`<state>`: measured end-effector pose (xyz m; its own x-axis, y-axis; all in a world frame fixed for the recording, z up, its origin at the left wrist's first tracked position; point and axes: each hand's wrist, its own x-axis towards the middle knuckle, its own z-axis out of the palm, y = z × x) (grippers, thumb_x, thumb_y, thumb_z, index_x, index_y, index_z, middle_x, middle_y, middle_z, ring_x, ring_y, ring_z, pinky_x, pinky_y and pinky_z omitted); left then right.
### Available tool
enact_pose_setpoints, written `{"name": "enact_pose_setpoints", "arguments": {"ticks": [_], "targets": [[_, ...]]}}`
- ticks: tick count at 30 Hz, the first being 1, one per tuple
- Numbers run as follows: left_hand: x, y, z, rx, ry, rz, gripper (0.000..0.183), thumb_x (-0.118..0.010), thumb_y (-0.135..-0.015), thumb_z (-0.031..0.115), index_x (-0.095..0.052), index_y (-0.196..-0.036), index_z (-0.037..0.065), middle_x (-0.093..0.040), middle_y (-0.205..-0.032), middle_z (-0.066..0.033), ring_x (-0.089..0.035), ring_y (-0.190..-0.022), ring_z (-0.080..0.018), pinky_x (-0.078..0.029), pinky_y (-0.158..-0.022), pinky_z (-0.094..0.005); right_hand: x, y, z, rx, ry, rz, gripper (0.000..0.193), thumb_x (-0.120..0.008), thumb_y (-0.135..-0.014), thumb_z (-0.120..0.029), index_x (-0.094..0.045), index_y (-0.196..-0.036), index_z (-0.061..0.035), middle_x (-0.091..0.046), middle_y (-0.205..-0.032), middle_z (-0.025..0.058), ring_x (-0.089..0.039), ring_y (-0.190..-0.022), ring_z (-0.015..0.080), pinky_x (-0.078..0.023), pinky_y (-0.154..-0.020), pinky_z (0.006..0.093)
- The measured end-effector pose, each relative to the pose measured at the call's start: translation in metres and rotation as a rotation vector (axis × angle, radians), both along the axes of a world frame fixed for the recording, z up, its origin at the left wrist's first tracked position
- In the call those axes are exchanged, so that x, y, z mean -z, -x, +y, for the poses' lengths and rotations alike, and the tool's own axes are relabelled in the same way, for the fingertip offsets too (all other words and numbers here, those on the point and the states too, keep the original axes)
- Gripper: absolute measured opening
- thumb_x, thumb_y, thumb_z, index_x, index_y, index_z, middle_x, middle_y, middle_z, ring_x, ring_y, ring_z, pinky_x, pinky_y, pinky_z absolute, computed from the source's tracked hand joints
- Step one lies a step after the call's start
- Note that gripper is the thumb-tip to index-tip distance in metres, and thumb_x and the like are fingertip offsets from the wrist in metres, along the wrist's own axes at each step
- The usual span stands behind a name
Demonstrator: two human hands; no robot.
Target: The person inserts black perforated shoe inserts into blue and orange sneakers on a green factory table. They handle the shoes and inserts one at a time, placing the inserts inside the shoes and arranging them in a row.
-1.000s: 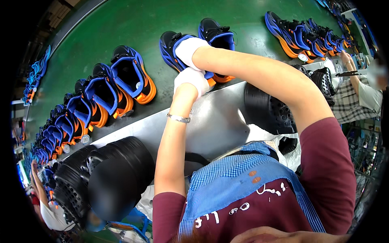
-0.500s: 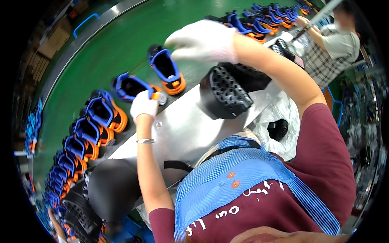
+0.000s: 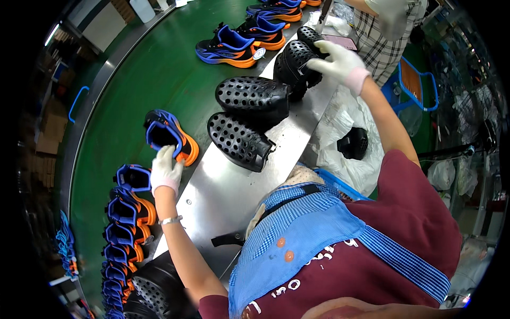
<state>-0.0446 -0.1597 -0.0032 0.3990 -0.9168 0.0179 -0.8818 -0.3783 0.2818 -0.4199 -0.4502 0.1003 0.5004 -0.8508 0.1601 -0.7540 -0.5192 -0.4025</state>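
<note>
My left hand [image 3: 166, 171], in a white glove, has its fingers closed at the heel collar of a blue, black and orange sneaker [image 3: 186, 142] on the green surface. My right hand [image 3: 340, 65], gloved too, reaches to the far right with thumb and fingers apart. Its fingertips are at a black perforated shoe-shaped insert [image 3: 293, 63]; whether they press on it I cannot tell. Two more perforated inserts, one farther [image 3: 249, 97] and one nearer [image 3: 239, 139], lie on the metal ledge [image 3: 212, 186] between my hands.
A row of sneakers [image 3: 123, 211] runs along the left; more sneakers [image 3: 228, 47] stand at the back. Dark inserts [image 3: 154, 290] lie at the lower left. A white plastic bag [image 3: 340, 165] holds a black piece. Another person [image 3: 382, 32] stands at the far right.
My right hand has moved right, from above a sneaker to the black inserts. My left hand has shifted left and down to a sneaker's heel. The whole view has turned.
</note>
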Motion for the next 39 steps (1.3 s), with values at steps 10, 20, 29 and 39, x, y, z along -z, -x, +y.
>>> {"name": "enact_pose_setpoints", "arguments": {"ticks": [10,20,29,39], "targets": [[0.019,0.014,-0.017,-0.164,-0.049,0.133,0.032,-0.065,-0.087,0.027,-0.061,-0.101,-0.001,-0.057,-0.098,-0.0189,-0.058,-0.089,-0.0397,-0.046,-0.079,-0.0424,0.033,-0.015,-0.031,-0.325,0.122,0.032,0.046,-0.062,-0.081,-0.02,-0.058,-0.125,-0.0097,-0.055,-0.131,0.015,-0.056,-0.116,0.0311,-0.045,-0.101,0.0372],[0.033,0.009,-0.02,-0.241,0.024,0.253,0.03,-0.065,-0.087,0.027,-0.06,-0.096,-0.001,-0.058,-0.093,-0.0185,-0.056,-0.088,-0.0381,-0.045,-0.08,-0.0402,0.04,-0.012,-0.061,-0.449,0.126,-0.031,0.05,-0.058,-0.081,-0.02,-0.054,-0.13,-0.0101,-0.057,-0.127,0.0133,-0.056,-0.116,0.0295,-0.045,-0.101,0.0364],[0.044,0.009,-0.015,-0.293,0.07,0.269,0.031,-0.066,-0.086,0.027,-0.059,-0.097,-0.001,-0.058,-0.093,-0.0196,-0.056,-0.088,-0.0385,-0.045,-0.08,-0.04,0.035,0.008,-0.059,-0.316,0.08,-0.141,0.058,-0.064,-0.085,-0.021,-0.046,-0.138,-0.0069,-0.057,-0.127,0.0146,-0.06,-0.111,0.026,-0.049,-0.096,0.0348],[0.052,0.005,-0.009,-0.309,0.084,0.277,0.03,-0.066,-0.086,0.025,-0.059,-0.1,-0.001,-0.058,-0.095,-0.0184,-0.057,-0.09,-0.0383,-0.045,-0.082,-0.0398,0.035,0.023,-0.069,-0.101,-0.074,-0.28,0.055,-0.068,-0.086,-0.024,-0.051,-0.136,-0.0059,-0.063,-0.119,0.0135,-0.064,-0.104,0.0204,-0.051,-0.091,0.0313]]}}
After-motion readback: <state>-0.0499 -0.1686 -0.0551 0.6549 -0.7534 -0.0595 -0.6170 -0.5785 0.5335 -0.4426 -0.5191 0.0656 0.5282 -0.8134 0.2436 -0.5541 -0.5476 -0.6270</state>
